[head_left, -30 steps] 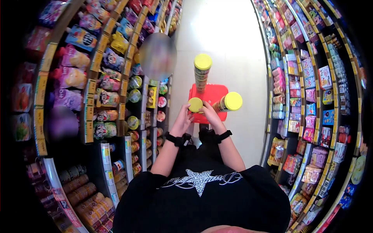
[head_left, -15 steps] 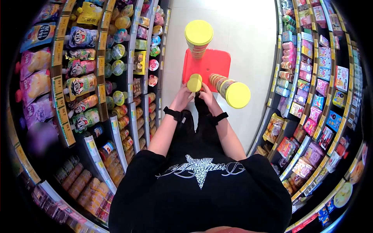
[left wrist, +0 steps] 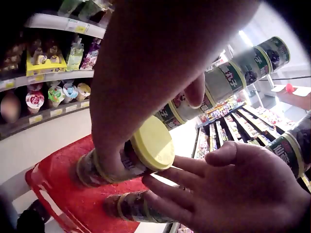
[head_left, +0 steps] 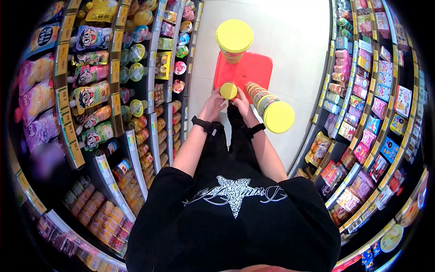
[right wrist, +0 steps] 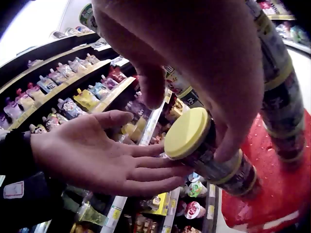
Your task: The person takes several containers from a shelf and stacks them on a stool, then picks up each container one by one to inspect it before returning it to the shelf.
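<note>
In the head view, a short stack of yellow-lidded cans (head_left: 229,90) stands between my two hands at the near edge of a red stool (head_left: 253,68). My left hand (head_left: 214,106) is at its left side, my right hand (head_left: 242,105) at its right. Both wrist views show straight fingers beside the upper can (right wrist: 192,136), close under its lid, with thumbs apart from it. Two taller stacks of like cans flank it: a far stack (head_left: 234,36) and a right stack (head_left: 267,104), both topped by yellow lids. The wrist views show dark labels on clear can bodies.
Shelves of pouches and jelly cups (head_left: 136,72) line the left side of the aisle. More shelves with boxed and bagged snacks (head_left: 362,113) run along the right. Pale floor tiles (head_left: 299,59) lie beyond and to the right of the stool.
The head view has shifted, so the stool, stacks and hands sit higher in it and the tall stacks' lids look larger. My hands stay around the short stack.
</note>
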Available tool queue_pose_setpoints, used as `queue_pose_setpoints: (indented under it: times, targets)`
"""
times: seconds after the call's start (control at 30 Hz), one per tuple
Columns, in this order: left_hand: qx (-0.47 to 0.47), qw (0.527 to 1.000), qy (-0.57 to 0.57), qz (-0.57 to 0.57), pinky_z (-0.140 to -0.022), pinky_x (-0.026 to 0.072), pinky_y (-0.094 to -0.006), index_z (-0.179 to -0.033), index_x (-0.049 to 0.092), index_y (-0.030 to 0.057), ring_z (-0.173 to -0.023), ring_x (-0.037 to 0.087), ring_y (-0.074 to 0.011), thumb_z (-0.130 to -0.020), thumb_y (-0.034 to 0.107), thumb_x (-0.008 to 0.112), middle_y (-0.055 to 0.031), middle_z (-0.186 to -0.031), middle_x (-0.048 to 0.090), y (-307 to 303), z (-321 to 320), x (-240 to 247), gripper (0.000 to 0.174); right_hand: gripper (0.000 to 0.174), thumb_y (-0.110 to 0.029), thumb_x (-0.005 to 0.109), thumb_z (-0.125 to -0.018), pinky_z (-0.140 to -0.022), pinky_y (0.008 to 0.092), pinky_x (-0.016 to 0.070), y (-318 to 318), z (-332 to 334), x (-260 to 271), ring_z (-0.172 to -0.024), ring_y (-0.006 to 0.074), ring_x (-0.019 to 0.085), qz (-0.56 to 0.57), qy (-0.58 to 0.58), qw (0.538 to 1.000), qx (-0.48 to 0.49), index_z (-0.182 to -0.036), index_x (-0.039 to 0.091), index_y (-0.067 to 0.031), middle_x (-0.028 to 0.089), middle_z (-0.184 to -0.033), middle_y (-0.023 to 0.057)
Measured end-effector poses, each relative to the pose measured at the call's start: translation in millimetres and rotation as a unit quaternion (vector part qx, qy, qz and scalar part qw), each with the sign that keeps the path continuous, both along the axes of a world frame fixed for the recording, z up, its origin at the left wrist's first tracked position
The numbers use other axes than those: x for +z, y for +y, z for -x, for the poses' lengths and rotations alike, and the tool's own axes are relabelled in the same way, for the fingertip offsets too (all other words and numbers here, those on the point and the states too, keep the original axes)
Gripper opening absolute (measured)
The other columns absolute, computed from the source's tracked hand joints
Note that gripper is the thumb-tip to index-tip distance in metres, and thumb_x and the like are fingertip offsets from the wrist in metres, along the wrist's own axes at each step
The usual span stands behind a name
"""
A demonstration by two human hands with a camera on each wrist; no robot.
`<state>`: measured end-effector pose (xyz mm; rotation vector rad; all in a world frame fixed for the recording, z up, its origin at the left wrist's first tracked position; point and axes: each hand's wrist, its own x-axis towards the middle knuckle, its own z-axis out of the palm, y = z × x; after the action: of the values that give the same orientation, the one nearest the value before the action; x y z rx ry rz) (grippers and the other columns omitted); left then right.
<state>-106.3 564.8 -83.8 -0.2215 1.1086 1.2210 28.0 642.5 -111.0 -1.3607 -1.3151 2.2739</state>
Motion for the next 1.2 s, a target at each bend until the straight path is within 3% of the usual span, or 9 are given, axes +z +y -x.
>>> queue_pose_setpoints:
  times: [0.13, 0.23, 0.37, 0.4, 0.5, 0.7, 0.83, 0.87, 1.2]
  targets:
    - [0.033, 0.999, 0.005, 0.043, -0.096, 0.0324, -0.0360, -0.141, 0.026, 0.0126, -0.119, 0.038, -0.0194, -0.076, 0.019, 0.054, -0.0056, -0.129, 0.040, -6, 2, -5, 0.071, 0.058, -0.009, 0.048, -0.077, -0.080, 0.0298, 0.0440, -4, 12, 20, -0.096, 0.0221, 0.057, -0.009, -0.117, 0.993, -0.013, -0.133, 0.036, -0.0018, 0.059, -0.103, 0.0153]
    - [0.070, 0.996, 0.016, 0.054, -0.099, 0.0304, -0.0380, -0.142, 0.024, 0.0118, -0.122, 0.036, -0.0227, -0.077, 0.019, 0.055, -0.0076, -0.131, 0.037, -10, 7, 6, 0.072, 0.053, -0.014, 0.049, -0.082, -0.073, 0.0320, 0.0453, -11, 17, 15, -0.083, 0.0205, 0.059, -0.009, -0.129, 0.991, -0.019, -0.132, 0.036, -0.0005, 0.060, -0.090, 0.0135]
    - [0.109, 0.992, 0.049, 0.046, -0.104, 0.0264, -0.0405, -0.143, 0.023, 0.0116, -0.127, 0.032, -0.0273, -0.078, 0.021, 0.055, -0.0101, -0.137, 0.033, -26, 25, 25, 0.073, 0.058, -0.017, 0.051, -0.081, -0.091, 0.0361, 0.0403, -33, 35, 11, -0.107, 0.0348, 0.051, -0.144, -0.112, 0.983, 0.000, -0.130, 0.034, 0.0087, 0.052, -0.112, 0.0273]
    - [0.122, 0.990, 0.062, 0.043, -0.105, 0.0252, -0.0411, -0.143, 0.022, 0.0114, -0.129, 0.031, -0.0283, -0.079, 0.021, 0.055, -0.0108, -0.138, 0.032, -32, 32, 30, 0.072, 0.061, -0.017, 0.051, -0.079, -0.102, 0.0354, 0.0315, -33, 46, 37, -0.124, 0.0371, 0.037, -0.181, -0.133, 0.974, 0.034, -0.130, 0.032, 0.0120, 0.039, -0.130, 0.0306]
    - [0.163, 0.978, 0.127, -0.001, -0.106, 0.0244, -0.0412, -0.142, 0.024, 0.0106, -0.132, 0.028, -0.0291, -0.080, 0.023, 0.055, -0.0120, -0.142, 0.028, -60, 53, 48, 0.070, 0.064, -0.019, 0.051, -0.078, -0.105, 0.0346, 0.0275, -40, 75, 87, -0.131, 0.0349, 0.029, -0.222, -0.082, 0.965, 0.113, -0.131, 0.031, 0.0117, 0.030, -0.138, 0.0289]
    - [0.235, 0.941, 0.239, -0.057, -0.103, 0.0302, -0.0334, -0.137, 0.034, 0.0068, -0.121, 0.042, -0.0175, -0.084, 0.026, 0.054, -0.0081, -0.133, 0.042, -123, 88, 117, 0.060, 0.057, -0.027, 0.053, -0.080, -0.098, 0.0357, 0.0368, -89, 127, 123, -0.118, 0.0331, 0.048, -0.192, 0.039, 0.949, 0.246, -0.128, 0.042, 0.0011, 0.051, -0.124, 0.0231]
    - [0.301, 0.897, 0.314, -0.077, -0.106, 0.0271, -0.0366, -0.137, 0.033, 0.0044, -0.129, 0.035, -0.0263, -0.085, 0.023, 0.052, -0.0164, -0.140, 0.035, -171, 102, 162, 0.058, 0.051, -0.028, 0.054, -0.080, -0.091, 0.0347, 0.0426, -154, 168, 109, -0.107, 0.0302, 0.056, -0.174, 0.151, 0.941, 0.247, -0.120, 0.048, 0.0034, 0.058, -0.114, 0.0204]
    - [0.325, 0.886, 0.320, -0.084, -0.107, 0.0252, -0.0378, -0.137, 0.033, 0.0036, -0.132, 0.031, -0.0294, -0.085, 0.022, 0.050, -0.0195, -0.141, 0.032, -180, 102, 178, 0.057, 0.045, -0.026, 0.055, -0.080, -0.090, 0.0332, 0.0433, -165, 169, 144, -0.105, 0.0281, 0.058, -0.182, 0.122, 0.939, 0.265, -0.116, 0.052, 0.0023, 0.060, -0.110, 0.0193]
    - [0.416, 0.759, 0.473, -0.168, -0.106, 0.0302, -0.0365, -0.131, 0.036, -0.0036, -0.124, 0.042, -0.0265, -0.085, 0.014, 0.042, -0.0210, -0.131, 0.045, -294, 100, 290, 0.050, 0.026, -0.013, 0.051, -0.080, -0.079, 0.0280, 0.0459, -257, 223, 246, -0.087, 0.0173, 0.061, -0.129, 0.304, 0.848, 0.415, -0.096, 0.061, 0.0044, 0.066, -0.090, 0.0117]
